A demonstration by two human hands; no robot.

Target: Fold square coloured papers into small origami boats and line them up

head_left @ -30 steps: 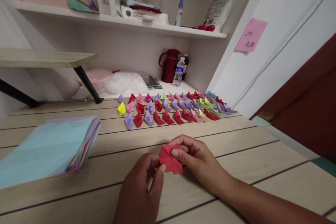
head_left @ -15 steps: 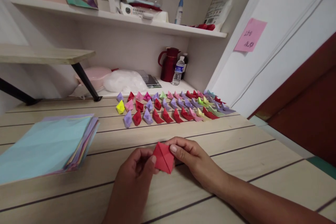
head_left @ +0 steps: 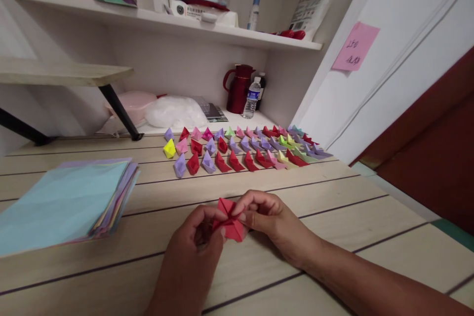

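A small folded piece of red paper (head_left: 234, 231) is held just above the slatted wooden table (head_left: 333, 222). My left hand (head_left: 198, 237) pinches its left side between thumb and fingers. From the right, my right hand (head_left: 264, 215) grips it with thumb and forefinger near its middle, where the folds part. Parts of the paper are hidden behind my fingertips. Beyond my hands stand several folded paper boats (head_left: 235, 161) in three rows, in red, purple, pink, yellow and green.
On the left lies a stack of coloured paper (head_left: 62, 202), light blue on top. Behind it is a black-legged riser (head_left: 118, 108). A dark red jug (head_left: 239, 89) and a water bottle (head_left: 252, 98) stand at the back, under a white shelf (head_left: 222, 34).
The red paper was a flat diamond; its folds now part at the middle. The fingers of both my hands have moved inward over it.
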